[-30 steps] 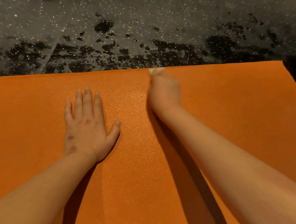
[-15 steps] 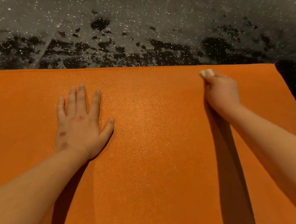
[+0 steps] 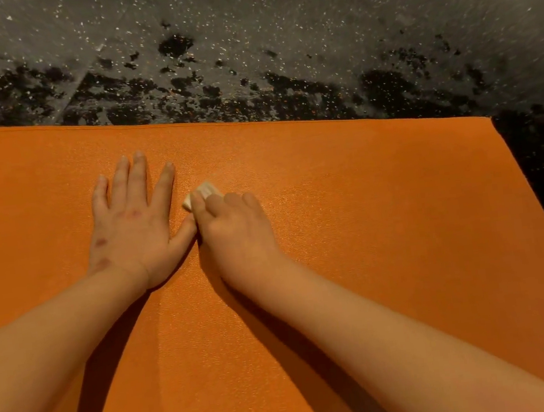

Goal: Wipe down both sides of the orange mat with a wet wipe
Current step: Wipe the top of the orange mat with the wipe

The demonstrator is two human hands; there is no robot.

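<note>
1. The orange mat [image 3: 367, 229] lies flat on a dark, speckled floor [image 3: 279, 37]. It fills the lower part of the view, and its far edge runs across the view from left to right.
2. The mat's far right corner is in view, with black floor beyond it.
3. The left hand [image 3: 132, 227] rests palm down on the mat, a little way in from the far edge. Its fingers are straight and slightly spread, and it holds nothing.
4. The right hand [image 3: 236, 229] sits just beside the left one, on its right, knuckles up and fingers curled.
5. Under those curled fingers is the wet wipe [image 3: 204, 193], a small, pale, folded pad. The right hand grips it and holds it down against the mat.
6. Only the front part of the wipe peeps out past the fingertips, close to the left index finger; the rest is hidden under the hand.
7. The left thumb points toward the right hand, and its tip meets or nearly meets the side of that hand.
8. Both bare forearms reach in from the bottom of the view and cast dark shadows on the mat.
9. The floor past the mat is grey with white flecks and black patches.
</note>
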